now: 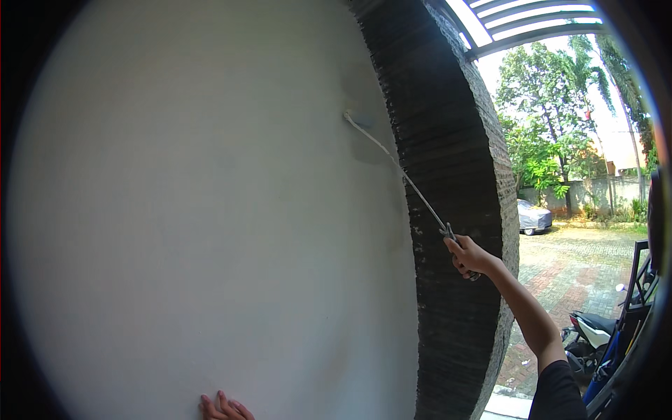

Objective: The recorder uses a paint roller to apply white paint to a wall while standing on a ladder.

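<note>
My right hand (464, 256) is closed around a metal tool with handles, whose exact kind I cannot tell. From it a thin pale rod (412, 184) runs up and to the left to an off-white wall (220, 199). Its far end is at a small roller-like head (361, 119), hard to make out, beside a darker, damp-looking patch on the wall. At the bottom edge my left hand (224, 407) shows only its fingers, spread against the wall, with no object visible in them; the rest is cut off.
Dark rough stone cladding (457, 194) borders the wall on the right. Beyond it lies a paved yard (567, 278) with a motorcycle (593, 331) and a covered car (534, 216). A dark metal frame (638, 278) stands at the far right, and slatted bars (535, 37) cross overhead.
</note>
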A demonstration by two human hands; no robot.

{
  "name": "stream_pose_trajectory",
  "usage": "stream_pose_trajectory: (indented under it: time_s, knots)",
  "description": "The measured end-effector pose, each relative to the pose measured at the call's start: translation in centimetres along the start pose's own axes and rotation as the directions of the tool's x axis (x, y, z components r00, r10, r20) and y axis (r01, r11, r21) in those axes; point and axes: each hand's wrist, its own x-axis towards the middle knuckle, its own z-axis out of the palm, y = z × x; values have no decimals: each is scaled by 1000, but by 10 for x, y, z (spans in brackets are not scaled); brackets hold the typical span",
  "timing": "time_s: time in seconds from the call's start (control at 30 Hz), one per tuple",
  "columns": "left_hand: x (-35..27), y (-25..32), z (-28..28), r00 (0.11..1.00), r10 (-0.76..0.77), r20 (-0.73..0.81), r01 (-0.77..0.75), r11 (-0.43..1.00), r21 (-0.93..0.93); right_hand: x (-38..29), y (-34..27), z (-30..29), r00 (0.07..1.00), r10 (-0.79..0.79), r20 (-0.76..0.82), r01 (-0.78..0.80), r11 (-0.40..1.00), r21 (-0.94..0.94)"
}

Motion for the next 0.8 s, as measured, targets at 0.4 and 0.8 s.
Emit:
stream_pose_trajectory:
  time_s: [0.4,0.8]
  knots:
    - [27,7,-24,991,111,-77,-113,993,-21,97,-155,-60,981,-88,-172,65,989,-133]
    - [20,-2,-16,994,100,-37,-100,995,16,32,-68,-22,914,-241,-327,312,932,186]
